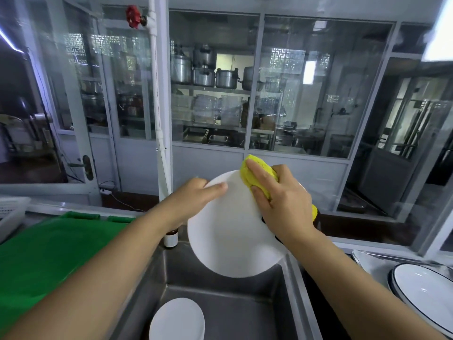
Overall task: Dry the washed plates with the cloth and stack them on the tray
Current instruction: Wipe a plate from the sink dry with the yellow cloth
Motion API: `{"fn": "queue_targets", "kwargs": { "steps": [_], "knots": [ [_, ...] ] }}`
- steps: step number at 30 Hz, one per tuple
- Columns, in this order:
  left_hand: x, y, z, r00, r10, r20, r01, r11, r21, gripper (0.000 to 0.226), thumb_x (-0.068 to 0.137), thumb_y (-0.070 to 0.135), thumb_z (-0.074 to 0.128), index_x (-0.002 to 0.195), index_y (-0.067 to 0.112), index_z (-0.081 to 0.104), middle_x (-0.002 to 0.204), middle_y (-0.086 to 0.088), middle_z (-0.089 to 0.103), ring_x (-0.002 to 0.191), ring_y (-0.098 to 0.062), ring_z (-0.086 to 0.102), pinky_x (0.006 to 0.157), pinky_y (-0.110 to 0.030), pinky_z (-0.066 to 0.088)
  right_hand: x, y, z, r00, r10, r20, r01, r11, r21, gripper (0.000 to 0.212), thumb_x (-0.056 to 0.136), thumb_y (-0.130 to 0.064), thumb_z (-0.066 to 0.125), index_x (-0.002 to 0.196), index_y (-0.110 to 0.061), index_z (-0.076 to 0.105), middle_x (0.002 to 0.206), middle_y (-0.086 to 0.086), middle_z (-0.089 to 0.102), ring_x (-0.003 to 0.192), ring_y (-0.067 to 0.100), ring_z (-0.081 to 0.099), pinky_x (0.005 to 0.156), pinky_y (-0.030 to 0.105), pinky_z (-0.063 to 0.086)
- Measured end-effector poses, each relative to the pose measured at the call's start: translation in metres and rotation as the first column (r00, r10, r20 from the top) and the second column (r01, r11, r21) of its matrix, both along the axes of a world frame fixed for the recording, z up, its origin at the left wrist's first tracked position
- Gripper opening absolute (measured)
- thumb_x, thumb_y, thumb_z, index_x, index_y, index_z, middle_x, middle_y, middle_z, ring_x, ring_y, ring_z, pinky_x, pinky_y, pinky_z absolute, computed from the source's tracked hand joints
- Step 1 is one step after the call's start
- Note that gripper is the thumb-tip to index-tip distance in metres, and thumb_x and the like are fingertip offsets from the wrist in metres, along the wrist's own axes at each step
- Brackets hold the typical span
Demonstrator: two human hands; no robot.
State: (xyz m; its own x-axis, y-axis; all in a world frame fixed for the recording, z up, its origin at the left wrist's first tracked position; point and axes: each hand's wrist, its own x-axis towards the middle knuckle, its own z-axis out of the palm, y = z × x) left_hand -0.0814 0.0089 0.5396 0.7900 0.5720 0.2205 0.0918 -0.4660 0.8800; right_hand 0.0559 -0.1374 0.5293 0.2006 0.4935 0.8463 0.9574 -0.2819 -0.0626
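Across the top of my view runs a glazed partition (257, 82) in pale frames. Behind its middle panes, metal shelves (208, 88) carry steel pots (203, 69). A white pipe (157, 94) with a red valve (133, 17) climbs at upper left.
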Motion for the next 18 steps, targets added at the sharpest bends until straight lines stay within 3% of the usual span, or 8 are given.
{"fn": "queue_targets", "kwargs": {
  "steps": [2,5,7,9,12,15,18],
  "knots": [
    [0.002,0.000,-0.001,1.000,0.017,0.021,-0.019,0.998,0.062,0.056,0.077,0.056,0.056,0.073,0.001,0.060,0.066,-0.012,0.062,0.061,-0.023,0.061,0.062,-0.033,0.046,-0.003,0.000,0.002,0.996,0.000,0.093,-0.003,0.999,0.035,0.043,0.086,-0.025,0.059,0.129,-0.026,0.059,0.093,0.010,0.057,0.062,0.029,0.052,0.048,0.029,0.040],
    [0.004,-0.008,-0.007,0.992,0.068,0.108,-0.079,0.992,0.099,0.052,0.089,0.049,0.058,0.065,0.003,0.054,0.056,-0.001,0.048,0.048,-0.013,0.046,0.051,-0.018,0.035,-0.004,0.002,0.006,0.970,-0.008,0.243,-0.006,0.998,0.058,0.039,0.092,-0.026,0.054,0.130,-0.022,0.058,0.103,0.017,0.062,0.074,0.033,0.057,0.058,0.036,0.043],
    [0.005,-0.013,-0.012,0.982,0.101,0.157,-0.117,0.988,0.099,0.054,0.094,0.045,0.053,0.065,-0.001,0.051,0.053,-0.003,0.045,0.046,-0.014,0.043,0.052,-0.014,0.033,-0.002,0.004,0.006,0.943,-0.070,0.325,0.043,0.995,0.090,0.037,0.093,-0.028,0.055,0.130,-0.023,0.059,0.115,0.018,0.062,0.085,0.037,0.059,0.067,0.042,0.048],
    [0.004,-0.016,-0.013,0.972,0.128,0.199,-0.130,0.992,-0.002,0.053,0.094,0.046,0.052,0.071,-0.002,0.059,0.058,-0.009,0.057,0.054,-0.021,0.056,0.058,-0.025,0.041,0.003,0.004,0.004,0.944,-0.147,0.296,0.116,0.986,0.119,0.039,0.092,-0.028,0.055,0.131,-0.021,0.058,0.129,0.016,0.051,0.093,0.041,0.058,0.076,0.047,0.049],
    [0.001,-0.014,-0.012,0.929,0.227,0.292,-0.173,0.965,-0.198,0.040,0.093,0.050,0.052,0.079,0.016,0.069,0.076,-0.005,0.073,0.073,-0.025,0.070,0.068,-0.037,0.054,0.010,-0.001,-0.014,0.949,-0.264,0.171,0.253,0.964,0.087,0.047,0.092,-0.031,0.045,0.135,-0.015,0.053,0.133,0.010,0.030,0.097,0.042,0.054,0.082,0.048,0.045],
    [0.002,-0.010,-0.013,0.885,0.300,0.356,-0.214,0.941,-0.260,0.030,0.092,0.051,0.052,0.075,0.034,0.070,0.077,0.005,0.073,0.072,-0.017,0.070,0.067,-0.036,0.057,0.003,0.000,-0.040,0.957,-0.281,0.076,0.278,0.959,0.050,0.051,0.088,-0.032,0.045,0.133,-0.009,0.054,0.129,0.013,0.042,0.088,0.039,0.052,0.075,0.047,0.047],
    [0.009,-0.011,-0.019,0.835,0.386,0.392,-0.234,0.894,-0.381,0.033,0.089,0.053,0.055,0.077,0.025,0.070,0.077,0.004,0.074,0.074,-0.020,0.071,0.059,-0.032,0.057,-0.017,0.009,-0.059,0.966,-0.254,0.046,0.253,0.967,0.026,0.053,0.085,-0.032,0.045,0.131,-0.008,0.056,0.124,0.012,0.053,0.086,0.031,0.043,0.068,0.042,0.047]
  ]
}}
